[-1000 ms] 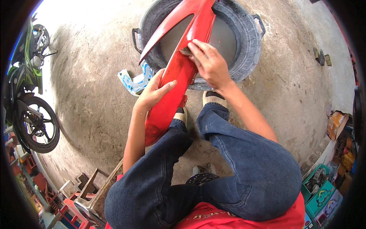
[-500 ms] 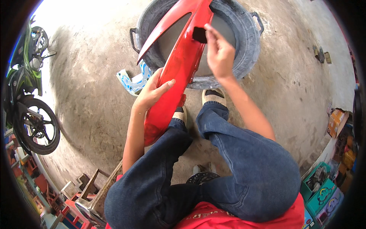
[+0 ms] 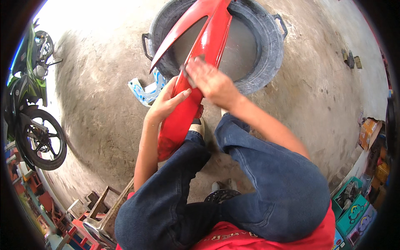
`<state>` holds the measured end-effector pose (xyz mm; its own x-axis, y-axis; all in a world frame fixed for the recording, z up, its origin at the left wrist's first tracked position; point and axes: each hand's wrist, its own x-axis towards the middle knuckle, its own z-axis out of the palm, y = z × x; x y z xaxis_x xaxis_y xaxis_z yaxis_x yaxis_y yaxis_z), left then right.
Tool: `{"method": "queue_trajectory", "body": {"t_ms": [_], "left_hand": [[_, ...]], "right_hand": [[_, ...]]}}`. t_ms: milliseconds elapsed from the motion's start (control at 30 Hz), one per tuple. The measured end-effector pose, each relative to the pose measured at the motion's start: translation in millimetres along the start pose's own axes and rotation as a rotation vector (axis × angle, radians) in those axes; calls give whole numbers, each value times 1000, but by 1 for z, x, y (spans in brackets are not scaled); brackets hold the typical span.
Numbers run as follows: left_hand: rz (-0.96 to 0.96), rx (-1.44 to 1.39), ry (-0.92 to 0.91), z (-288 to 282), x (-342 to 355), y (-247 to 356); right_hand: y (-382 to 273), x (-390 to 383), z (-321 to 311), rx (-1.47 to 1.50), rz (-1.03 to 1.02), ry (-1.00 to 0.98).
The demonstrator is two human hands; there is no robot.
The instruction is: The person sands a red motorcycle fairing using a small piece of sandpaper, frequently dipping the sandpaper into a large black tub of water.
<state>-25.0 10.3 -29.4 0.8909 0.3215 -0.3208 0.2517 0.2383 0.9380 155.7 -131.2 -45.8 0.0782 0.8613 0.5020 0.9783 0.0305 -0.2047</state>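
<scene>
A long glossy red motorcycle body panel (image 3: 210,46) slants over a dark basin (image 3: 266,54), its near end against my left thigh. My left hand (image 3: 168,102) grips the panel by its left edge, thumb on top. My right hand (image 3: 212,83) lies across the middle of the panel, fingers pressing a dark piece of sandpaper (image 3: 186,71) flat on the red surface; most of the sheet is covered by the fingers, which are slightly blurred. Cloudy grey water (image 3: 239,46) fills the bottom of the basin.
On the concrete floor left of the basin lies a blue-and-white patterned panel (image 3: 146,91). A green and black motorcycle (image 3: 33,104) stands far left. A worn stool frame (image 3: 106,208) is at lower left, and a green box (image 3: 350,208) with cartons at lower right.
My right hand has come down and left from the panel's upper right edge to its middle, bringing the sandpaper onto the surface. My left hand and the panel hold nearly still.
</scene>
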Motion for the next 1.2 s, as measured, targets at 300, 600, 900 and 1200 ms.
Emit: {"method": "queue_trajectory", "body": {"t_ms": [300,600,900,1200], "left_hand": [[100,21,17,2,-2,-2],[-4,-6,-35,-2,2,2],[12,-29,-42,2,2,7],[33,-8,-35,7,5,8]], "right_hand": [[-4,-4,3,40,-221,-27],[30,11,8,128,-2,74],[80,24,12,86,259,212],[83,24,8,235,279,218]]}}
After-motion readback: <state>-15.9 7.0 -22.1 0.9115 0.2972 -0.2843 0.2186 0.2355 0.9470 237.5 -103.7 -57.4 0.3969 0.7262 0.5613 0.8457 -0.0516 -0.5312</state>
